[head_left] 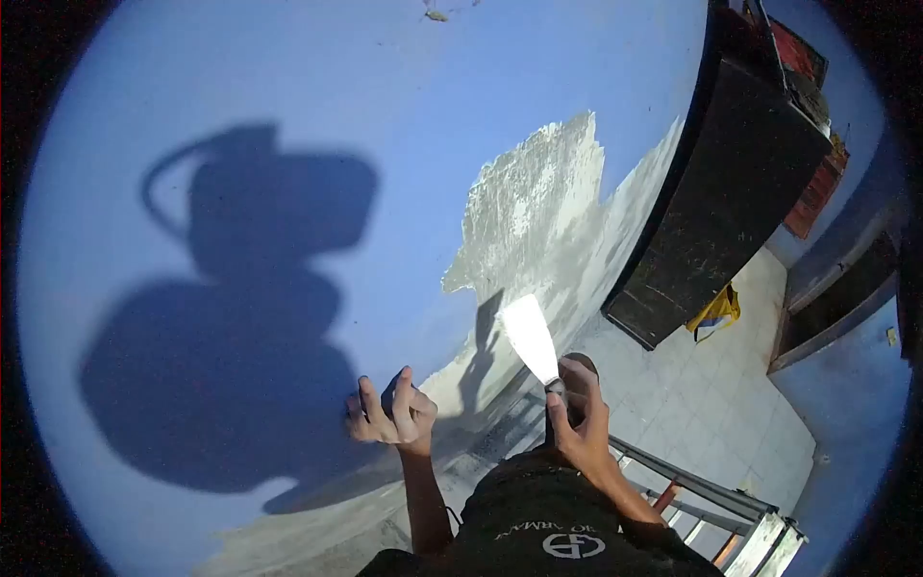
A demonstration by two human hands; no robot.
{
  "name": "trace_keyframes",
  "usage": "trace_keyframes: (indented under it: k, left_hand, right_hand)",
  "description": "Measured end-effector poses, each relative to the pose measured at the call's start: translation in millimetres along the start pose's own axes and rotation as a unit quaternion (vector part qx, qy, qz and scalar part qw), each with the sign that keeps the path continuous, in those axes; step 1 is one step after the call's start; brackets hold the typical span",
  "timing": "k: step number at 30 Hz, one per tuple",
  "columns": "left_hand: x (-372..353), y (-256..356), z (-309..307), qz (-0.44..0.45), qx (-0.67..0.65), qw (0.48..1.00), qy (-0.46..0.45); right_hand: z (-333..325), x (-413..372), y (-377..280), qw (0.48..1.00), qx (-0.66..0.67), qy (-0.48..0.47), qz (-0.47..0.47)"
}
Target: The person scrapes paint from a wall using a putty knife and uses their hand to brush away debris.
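The scraper (531,337) looks light and thin-bladed, best gripped by the handle (555,388) the right hand (586,433) pinches, left hand (392,415) loosely spread.

A large, black, scuffed flat-sided piece of furniture (721,207) is standing at a slant in the view, serving as landmark. Just beside its lower end, a yellow-and-dark, soft-looking bag (716,313) is lying on a pale, square-tiled floor (673,385), which is stretching below and to the right of the furniture. Beyond its upper right side, a red, flat, worn-looking item (819,192) is showing against the blue far wall (856,413). Farther right of the furniture, a dark, recessed opening (846,293) is interrupting that wall, its details staying unclear.
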State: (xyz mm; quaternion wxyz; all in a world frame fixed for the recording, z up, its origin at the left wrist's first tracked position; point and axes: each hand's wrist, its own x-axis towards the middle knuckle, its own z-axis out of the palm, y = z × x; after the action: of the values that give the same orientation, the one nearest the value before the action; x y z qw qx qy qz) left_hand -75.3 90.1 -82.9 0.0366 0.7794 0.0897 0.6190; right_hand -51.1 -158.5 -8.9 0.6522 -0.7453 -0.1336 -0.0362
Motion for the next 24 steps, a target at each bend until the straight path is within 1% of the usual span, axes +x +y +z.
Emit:
trace_keyframes:
  k: [1, 2, 3, 4, 5, 6, 7, 10, 11, 12, 13, 15, 16, 17, 19, 20, 22, 23, 24]
  left_hand:
    - [-0.2, 1.4, -2.9, 0.000, 0.005, 1.000, 0.002]
    - [0.0, 3.2, -6.3, -0.047, -0.035, 0.997, -0.041]
    - [0.1, 5.2, -10.4, -0.093, -0.074, 0.989, -0.084]
    - [2.1, 6.6, -10.8, -0.088, -0.068, 0.990, -0.089]
    - [5.1, 8.0, -10.5, -0.070, -0.046, 0.994, -0.068]
    - [9.4, 9.4, -9.7, -0.045, -0.025, 0.997, -0.050]
    - [14.3, 11.0, -8.7, -0.016, -0.007, 0.999, -0.029]
    - [31.2, 17.6, -8.8, 0.071, 0.052, 0.995, 0.050]
    - [37.2, 20.5, -10.1, 0.097, 0.072, 0.990, 0.077]
    - [44.6, 31.3, -15.7, 0.097, 0.108, 0.989, 0.028]
    - [47.1, 30.8, -14.8, 0.109, 0.116, 0.987, 0.026]
    - [49.2, 26.2, -14.8, 0.143, 0.109, 0.984, 0.002]
    - [48.2, 26.2, -15.3, 0.147, 0.112, 0.983, -0.011]
    - [43.7, 19.9, -17.0, 0.159, 0.114, 0.981, -0.014]
    - [32.4, 13.7, -18.4, 0.249, 0.099, 0.948, -0.173]
    - [29.9, 16.1, -15.7, 0.259, 0.094, 0.945, -0.176]
    - [27.0, 29.7, -17.6, 0.299, 0.056, 0.898, -0.317]
    - [14.3, 27.6, -18.0, 0.302, 0.059, 0.895, -0.324]
    - [-5.8, 20.2, -13.6, 0.287, 0.063, 0.873, -0.389]
  right_hand:
    - [-6.6, -6.0, 5.9, 0.997, 0.029, 0.002, 0.076]
    - [-12.7, -12.2, 20.8, 0.992, 0.036, -0.016, 0.118]
    - [-15.4, -13.9, 27.7, 0.992, 0.040, -0.021, 0.120]
    - [-17.1, -17.4, 33.0, 0.979, 0.100, -0.024, 0.175]
    - [-17.0, -22.0, 38.7, 0.958, 0.162, -0.025, 0.233]
    - [-13.9, -25.4, 42.1, 0.964, 0.161, -0.021, 0.213]
    - [-11.8, -26.6, 41.8, 0.954, 0.201, -0.024, 0.221]
    - [-3.8, -34.5, 45.9, 0.936, 0.246, -0.057, 0.245]
    - [-2.0, -37.5, 48.8, 0.942, 0.238, -0.080, 0.223]
    - [-1.5, -39.3, 52.8, 0.947, 0.229, -0.103, 0.198]
    - [-1.5, -40.0, 56.5, 0.943, 0.242, -0.108, 0.199]
    - [-3.1, -42.5, 61.4, 0.970, 0.164, -0.116, 0.138]
    - [-9.9, -40.9, 61.1, 0.967, 0.139, -0.139, 0.160]
    - [-10.8, -42.5, 70.2, 0.966, 0.151, -0.137, 0.162]
    - [-11.4, -43.1, 104.3, 0.968, 0.147, -0.096, 0.181]
    - [-10.2, -44.5, 130.7, 0.962, 0.157, -0.075, 0.211]
    - [5.6, -54.9, 225.4, 0.976, 0.112, 0.034, 0.186]
    - [13.1, -67.4, 283.4, 0.981, 0.036, 0.115, 0.153]
    - [11.1, -79.3, 328.6, 0.974, -0.040, 0.192, 0.113]
